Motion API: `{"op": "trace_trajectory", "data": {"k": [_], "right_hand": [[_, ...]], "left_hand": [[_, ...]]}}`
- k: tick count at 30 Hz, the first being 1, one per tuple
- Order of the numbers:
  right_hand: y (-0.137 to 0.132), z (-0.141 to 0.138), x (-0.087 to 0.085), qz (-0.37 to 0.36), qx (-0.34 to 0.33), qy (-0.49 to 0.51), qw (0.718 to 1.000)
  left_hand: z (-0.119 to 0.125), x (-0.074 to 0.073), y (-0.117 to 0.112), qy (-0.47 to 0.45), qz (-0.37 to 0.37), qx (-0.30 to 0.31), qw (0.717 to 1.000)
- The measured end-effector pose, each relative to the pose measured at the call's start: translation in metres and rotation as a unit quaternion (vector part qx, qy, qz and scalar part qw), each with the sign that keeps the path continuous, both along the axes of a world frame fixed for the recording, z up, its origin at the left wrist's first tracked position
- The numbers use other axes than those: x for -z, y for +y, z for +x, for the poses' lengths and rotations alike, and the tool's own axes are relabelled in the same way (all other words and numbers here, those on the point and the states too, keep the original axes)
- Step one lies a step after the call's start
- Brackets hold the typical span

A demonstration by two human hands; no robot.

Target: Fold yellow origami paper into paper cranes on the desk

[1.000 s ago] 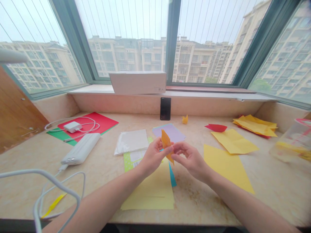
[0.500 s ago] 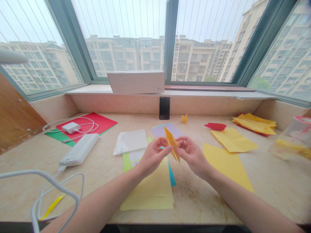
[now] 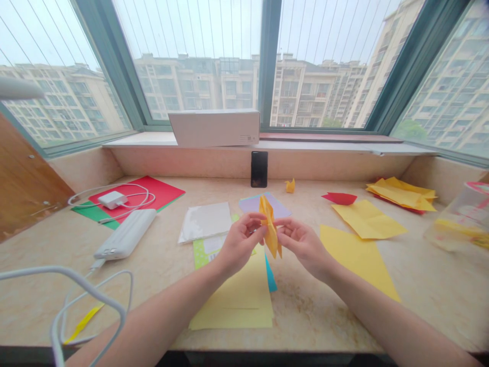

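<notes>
A piece of folded orange-yellow paper (image 3: 271, 235) is held up between my two hands, upright with its layers parted at top and bottom. My left hand (image 3: 244, 239) pinches it from the left, thumb and fingers closed on its edge. From the right, my right hand (image 3: 298, 239) grips it with thumb and forefinger. Below them lie pale yellow sheets (image 3: 237, 306) and the corner of a blue sheet (image 3: 271, 275). A small folded yellow paper figure (image 3: 290, 186) stands farther back.
Yellow sheets (image 3: 359, 260), a red paper piece (image 3: 339, 198) and stacked folded papers (image 3: 401, 193) lie right, near a clear plastic container (image 3: 460, 219). At left are a white power bank (image 3: 126, 234), cables and red paper (image 3: 164, 191). A black phone (image 3: 259, 169) leans against the ledge.
The folded paper has turned between my fingers, and its layers now stand farther apart. Both hands stay in nearly the same place.
</notes>
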State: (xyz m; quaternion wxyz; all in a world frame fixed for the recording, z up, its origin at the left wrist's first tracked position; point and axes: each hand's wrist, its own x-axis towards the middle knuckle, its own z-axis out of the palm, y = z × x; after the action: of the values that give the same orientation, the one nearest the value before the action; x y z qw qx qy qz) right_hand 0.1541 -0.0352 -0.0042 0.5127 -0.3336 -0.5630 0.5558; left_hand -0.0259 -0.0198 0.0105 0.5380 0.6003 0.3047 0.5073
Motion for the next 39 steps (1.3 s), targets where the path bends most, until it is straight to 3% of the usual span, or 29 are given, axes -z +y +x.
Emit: {"op": "trace_trajectory", "data": {"k": [4,10,18,25,32,39], "right_hand": [[0.0,0.002,-0.001,-0.007,-0.012,0.025,1.0],[0.002,-0.003,-0.001,0.013,0.045,0.071,0.996],[-0.003,-0.008,-0.003,0.018,0.095,-0.03,0.995],[-0.004,-0.008,-0.001,0.029,0.082,-0.071,0.994],[-0.003,-0.009,0.008,0.09,0.123,-0.125,0.98],[-0.003,-0.011,0.008,0.115,0.147,-0.113,0.976]], "left_hand": [[0.0,-0.002,-0.001,-0.02,0.005,0.003,1.0],[0.002,0.002,-0.002,-0.01,0.007,0.023,1.0],[0.003,0.006,-0.006,0.075,0.02,-0.032,0.996],[0.002,0.005,-0.007,0.118,0.032,-0.046,0.991],[0.003,0.009,-0.008,0.093,0.011,-0.013,0.996],[0.004,0.004,-0.006,0.063,-0.036,-0.049,0.996]]}}
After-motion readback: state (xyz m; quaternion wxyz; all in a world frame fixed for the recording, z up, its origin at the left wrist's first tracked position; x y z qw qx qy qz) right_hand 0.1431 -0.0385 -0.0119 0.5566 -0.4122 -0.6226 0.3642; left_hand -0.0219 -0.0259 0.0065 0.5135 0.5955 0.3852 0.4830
